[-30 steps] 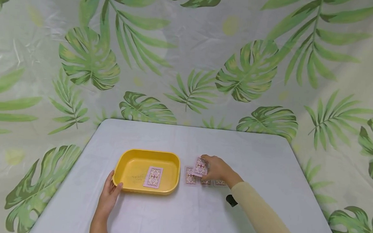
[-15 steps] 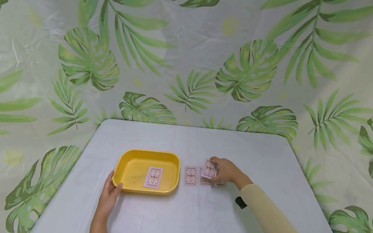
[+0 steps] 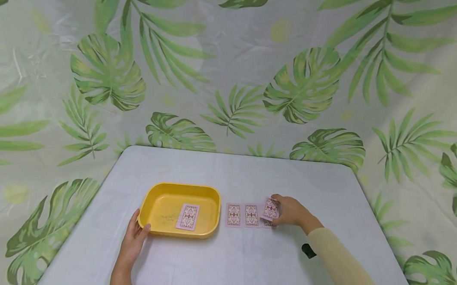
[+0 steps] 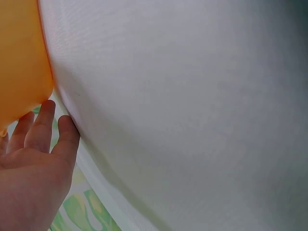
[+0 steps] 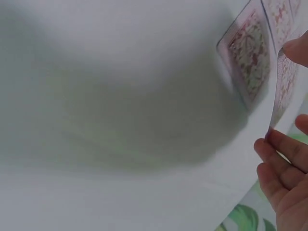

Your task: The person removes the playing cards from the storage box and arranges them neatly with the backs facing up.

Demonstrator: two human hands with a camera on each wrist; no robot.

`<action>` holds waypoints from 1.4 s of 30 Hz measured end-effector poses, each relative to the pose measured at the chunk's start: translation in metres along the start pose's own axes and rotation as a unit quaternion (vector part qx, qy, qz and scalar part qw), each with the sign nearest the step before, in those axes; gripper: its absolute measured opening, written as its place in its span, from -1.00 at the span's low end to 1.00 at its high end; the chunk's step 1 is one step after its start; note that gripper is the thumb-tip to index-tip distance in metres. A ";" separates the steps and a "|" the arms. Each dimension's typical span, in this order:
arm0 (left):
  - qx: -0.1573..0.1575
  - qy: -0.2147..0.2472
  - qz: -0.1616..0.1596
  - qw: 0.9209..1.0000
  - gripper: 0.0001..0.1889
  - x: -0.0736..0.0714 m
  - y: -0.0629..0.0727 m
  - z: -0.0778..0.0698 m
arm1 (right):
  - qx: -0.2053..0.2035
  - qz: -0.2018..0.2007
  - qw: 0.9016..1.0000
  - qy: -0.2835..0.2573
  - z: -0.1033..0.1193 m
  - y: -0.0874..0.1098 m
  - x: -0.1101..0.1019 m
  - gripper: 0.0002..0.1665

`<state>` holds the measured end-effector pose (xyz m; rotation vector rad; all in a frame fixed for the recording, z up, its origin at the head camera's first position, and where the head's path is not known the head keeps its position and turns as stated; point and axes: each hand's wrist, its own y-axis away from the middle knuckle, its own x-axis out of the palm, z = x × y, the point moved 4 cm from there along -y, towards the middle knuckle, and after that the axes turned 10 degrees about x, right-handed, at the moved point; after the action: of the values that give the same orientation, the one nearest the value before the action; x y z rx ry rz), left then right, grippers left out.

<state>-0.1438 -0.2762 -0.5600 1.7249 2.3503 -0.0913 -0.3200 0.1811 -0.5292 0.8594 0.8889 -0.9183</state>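
Observation:
At the near left corner of a yellow tray (image 3: 204,235), my left hand (image 3: 133,238) holds the rim, thumb in front and fingers along the side. The left wrist view shows its fingertips against the tray's outer wall (image 4: 21,57). A patterned playing card (image 3: 188,217) lies back up inside the tray. My right hand (image 3: 292,211) pinches another playing card (image 3: 270,208) by its edges, thumb on one side and fingers on the other. That card is tilted over the rightmost card (image 3: 269,223) of a row, partly hiding it. Two more cards, a left one (image 3: 233,215) and a middle one (image 3: 252,215), lie flat.
A white cloth covers the table (image 3: 206,266). Behind it hangs a leaf-patterned curtain (image 3: 232,74). The card row lies just right of the tray. A black band piece (image 3: 308,251) is at my right wrist.
My right hand has moved right along the row with the pinched card, from over the left and middle cards to over the rightmost one. My left hand and the tray have stayed put.

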 end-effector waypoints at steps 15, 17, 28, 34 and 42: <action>-0.002 -0.013 0.001 1.000 -0.16 -0.001 -0.001 -0.002 | 0.027 -0.006 1.000 -0.005 -0.041 0.010 -0.010 0.01; -0.006 -0.014 0.001 1.000 -0.16 -0.001 -0.001 -0.002 | 0.025 -0.006 1.000 -0.003 -0.046 0.012 -0.010 0.00; -0.010 -0.013 -0.003 1.000 -0.18 -0.002 0.000 0.000 | 0.013 0.006 1.000 0.017 -0.057 0.017 -0.002 0.00; -0.011 -0.009 -0.003 1.000 -0.18 -0.001 -0.001 0.003 | -0.020 0.004 0.999 0.046 -0.059 0.017 0.002 -0.04; -0.015 -0.006 -0.004 1.000 -0.18 0.001 0.000 0.004 | -0.035 0.022 0.997 0.069 -0.057 0.013 0.007 -0.10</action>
<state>-0.1430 -0.2762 -0.5639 1.6957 2.3384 -0.0684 -0.3200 0.2349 -0.5543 0.8874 1.0113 -0.7924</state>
